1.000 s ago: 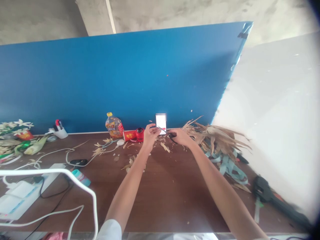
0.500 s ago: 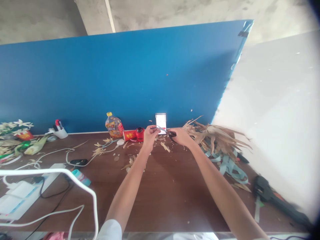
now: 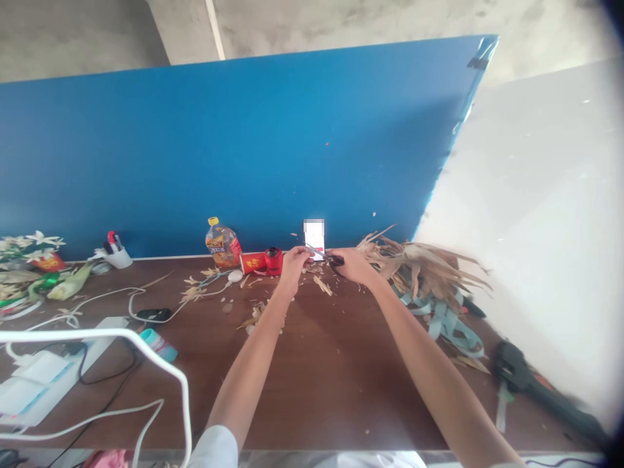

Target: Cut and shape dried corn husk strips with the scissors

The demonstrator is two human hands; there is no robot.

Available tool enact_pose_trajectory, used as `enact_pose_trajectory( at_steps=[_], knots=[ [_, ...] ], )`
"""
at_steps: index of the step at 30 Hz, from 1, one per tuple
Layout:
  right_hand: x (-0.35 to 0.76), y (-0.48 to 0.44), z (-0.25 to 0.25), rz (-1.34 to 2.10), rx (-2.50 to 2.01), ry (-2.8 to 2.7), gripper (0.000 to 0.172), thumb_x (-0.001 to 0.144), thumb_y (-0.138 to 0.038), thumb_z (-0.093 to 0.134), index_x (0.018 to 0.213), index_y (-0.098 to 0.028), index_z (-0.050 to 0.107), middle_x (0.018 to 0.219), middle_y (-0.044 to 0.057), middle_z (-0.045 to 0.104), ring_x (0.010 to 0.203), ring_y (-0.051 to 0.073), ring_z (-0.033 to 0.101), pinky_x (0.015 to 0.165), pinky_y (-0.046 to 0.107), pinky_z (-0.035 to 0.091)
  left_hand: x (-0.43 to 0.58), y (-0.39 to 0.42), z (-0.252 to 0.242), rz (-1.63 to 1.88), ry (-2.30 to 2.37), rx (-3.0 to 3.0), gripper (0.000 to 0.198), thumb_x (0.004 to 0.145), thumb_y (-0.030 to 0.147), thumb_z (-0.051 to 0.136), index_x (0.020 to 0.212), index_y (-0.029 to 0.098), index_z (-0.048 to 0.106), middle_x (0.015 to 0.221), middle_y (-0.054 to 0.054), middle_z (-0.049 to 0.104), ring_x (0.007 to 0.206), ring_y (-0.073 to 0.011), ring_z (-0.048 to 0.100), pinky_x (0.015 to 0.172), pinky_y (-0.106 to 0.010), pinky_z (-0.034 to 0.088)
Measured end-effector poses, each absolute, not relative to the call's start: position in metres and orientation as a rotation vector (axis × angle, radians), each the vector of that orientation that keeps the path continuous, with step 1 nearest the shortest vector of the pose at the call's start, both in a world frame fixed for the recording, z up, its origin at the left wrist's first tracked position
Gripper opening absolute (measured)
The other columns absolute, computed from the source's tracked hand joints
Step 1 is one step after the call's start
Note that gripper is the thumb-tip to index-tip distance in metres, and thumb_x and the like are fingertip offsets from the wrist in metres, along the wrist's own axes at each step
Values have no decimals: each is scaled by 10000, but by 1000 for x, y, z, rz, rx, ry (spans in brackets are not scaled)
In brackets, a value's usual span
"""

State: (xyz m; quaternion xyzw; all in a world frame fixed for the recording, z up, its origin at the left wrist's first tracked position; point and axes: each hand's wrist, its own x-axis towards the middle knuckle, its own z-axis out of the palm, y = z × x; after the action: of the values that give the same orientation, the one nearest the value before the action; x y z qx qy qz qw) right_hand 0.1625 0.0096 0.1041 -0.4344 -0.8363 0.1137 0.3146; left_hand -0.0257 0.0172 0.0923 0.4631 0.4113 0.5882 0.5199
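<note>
Right hand [image 3: 355,265] clenched, grip closed round black-handled scissors [image 3: 335,260]; blades point left, reaching left hand [image 3: 292,268]; its grip curled, whatever it pinches too small to tell; both hands low over brown bench [image 3: 316,390], just before upright white card [image 3: 314,237]; husk scraps [image 3: 322,286] scattered under and near hands; pile of dried husks [image 3: 419,266] just right of right hand, teal ribbon [image 3: 443,322] tangled beneath; red cup [image 3: 252,262] on its side, red tape roll [image 3: 273,261] touching it, bottle [image 3: 222,244] behind, all left of hands.
</note>
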Motion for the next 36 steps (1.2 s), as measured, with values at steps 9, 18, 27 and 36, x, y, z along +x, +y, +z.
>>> enact_pose_trajectory(
  at_steps=[9,18,27,36],
  knots=[
    [162,9,106,291,-1119,-2222,313,730,-116,510,979,-198,683,876,35,694,677,138,555,613,231,345,-25,17,91,1386,993,1154,118,694,232,600,780,151,601,708,-28,649,633,-107,581,551,-198,392],
    [161,3,111,300,-1102,-2248,351,711,-88,499,982,-197,693,900,44,685,719,147,547,609,233,331,-23,16,92,1367,962,1213,90,700,224,577,760,157,587,679,-18,632,619,-108,577,524,-196,384],
    [163,6,107,298,-1095,-2268,313,732,-107,507,971,-193,689,907,50,684,744,159,547,649,241,347,-24,17,90,1344,964,1203,86,692,231,589,729,156,570,692,-23,640,606,-104,583,520,-193,397],
    [160,6,108,340,-1106,-2239,248,718,-115,505,877,-179,684,818,34,671,672,137,516,605,225,317,-20,14,94,1359,960,1129,112,710,244,599,756,153,552,732,-35,647,611,-99,581,534,-199,405]
  ],
)
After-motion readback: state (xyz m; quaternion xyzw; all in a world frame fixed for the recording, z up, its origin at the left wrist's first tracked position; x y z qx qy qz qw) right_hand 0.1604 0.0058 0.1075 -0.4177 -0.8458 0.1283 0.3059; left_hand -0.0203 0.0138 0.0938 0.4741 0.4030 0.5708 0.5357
